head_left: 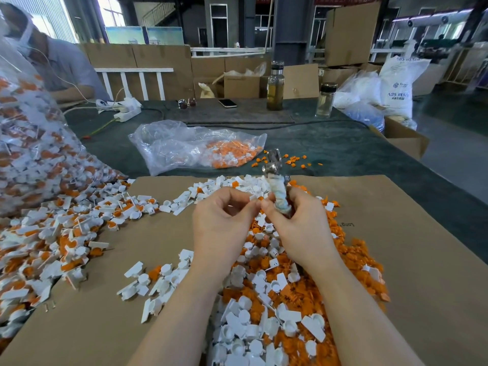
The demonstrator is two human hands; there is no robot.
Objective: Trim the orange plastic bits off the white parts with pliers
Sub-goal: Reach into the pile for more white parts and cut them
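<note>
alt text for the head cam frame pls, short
Two bare hands meet over a cardboard sheet heaped with white and orange plastic parts: the right hand grips cloth-wrapped pliers, the left hand pinches a small white part. Bags of parts lie beyond.

Head cam, single view, wide-angle.
Looks fwd and down from the wearer's head, close over both forearms; cardboard sheet (148,260) fills 6 o'clock, green table (330,143) runs to 12, workshop beyond. Edges bend w/ lens; no 2nd view to overlap.
</note>
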